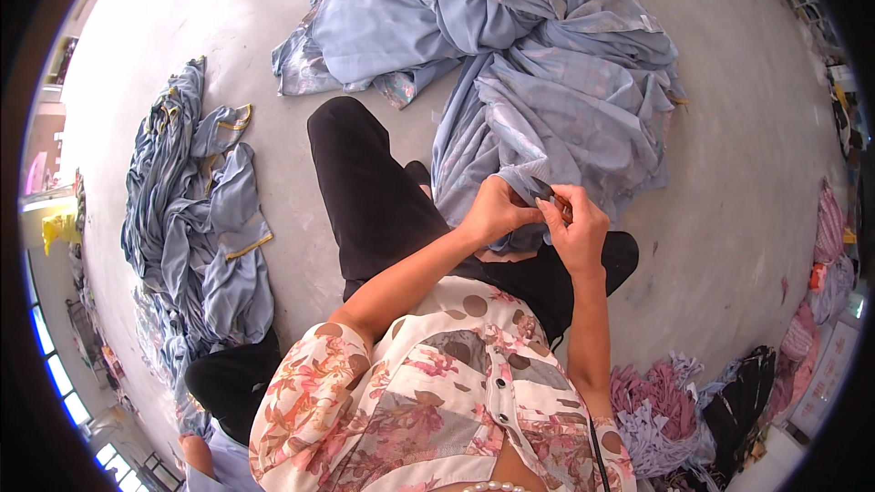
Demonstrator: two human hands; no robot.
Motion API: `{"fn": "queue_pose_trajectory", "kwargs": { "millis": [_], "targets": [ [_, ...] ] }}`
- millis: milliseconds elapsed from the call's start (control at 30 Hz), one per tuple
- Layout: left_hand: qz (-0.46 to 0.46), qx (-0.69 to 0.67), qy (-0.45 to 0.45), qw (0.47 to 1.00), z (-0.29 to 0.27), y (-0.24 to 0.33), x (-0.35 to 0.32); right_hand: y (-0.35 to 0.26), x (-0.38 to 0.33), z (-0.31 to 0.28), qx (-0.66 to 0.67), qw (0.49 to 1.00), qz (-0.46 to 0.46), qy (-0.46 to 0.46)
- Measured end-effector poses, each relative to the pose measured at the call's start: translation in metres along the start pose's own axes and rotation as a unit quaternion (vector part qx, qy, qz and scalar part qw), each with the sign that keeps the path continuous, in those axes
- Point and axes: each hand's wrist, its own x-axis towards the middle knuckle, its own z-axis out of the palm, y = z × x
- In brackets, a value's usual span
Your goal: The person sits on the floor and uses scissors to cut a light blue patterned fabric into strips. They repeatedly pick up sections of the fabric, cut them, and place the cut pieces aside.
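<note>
My left hand (499, 212) is closed on the edge of a grey-blue patterned cloth (570, 114), pinching it just above my lap. From there the cloth runs forward into a big crumpled heap on the floor. In my right hand (576, 226) is a pair of small thread snips (543, 188), with dark pointed blades and a brownish handle partly covered by my fingers. The blades point up and left, beside the cloth edge at my left fingers. The two hands are close together, and the tips' exact contact with the cloth is hard to make out.
On the grey floor to the left lies a long pile of blue cloths (164, 191) with yellow edging. Another person's dark-clothed knee (228, 378) is beside it. Lower right are heaps of pink and pale scraps (652, 401) and a black bundle (743, 401).
</note>
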Motion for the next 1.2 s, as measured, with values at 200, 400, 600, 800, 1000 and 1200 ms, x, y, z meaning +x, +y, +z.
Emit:
{"fn": "queue_pose_trajectory", "kwargs": {
  "millis": [200, 400, 600, 800, 1000, 1200],
  "targets": [
    [0.023, -0.023, -0.026, 0.999, 0.001, -0.015, 0.001, 0.001, 0.005, 0.004, -0.015, 0.999, -0.041, -0.006],
    [0.000, -0.108, -0.030, 0.994, 0.004, 0.001, -0.005, 0.005, 0.000, 0.007, 0.072, 0.996, 0.020, 0.050],
    [-0.001, -0.028, -0.001, 1.000, 0.003, -0.002, -0.004, -0.005, -0.003, -0.007, 0.055, 0.996, 0.068, -0.006],
    [0.096, 0.179, 0.026, 0.979, 0.013, -0.003, -0.004, -0.003, 0.000, 0.000, -0.028, 0.999, -0.030, -0.004],
    [0.173, 0.280, 0.066, 0.942, 0.009, -0.026, -0.001, -0.004, -0.002, 0.000, -0.024, 1.000, 0.011, 0.000],
    [0.186, 0.406, 0.053, 0.893, 0.002, -0.039, 0.004, -0.005, -0.007, -0.016, 0.020, 0.993, 0.119, -0.009]
  ]
}}
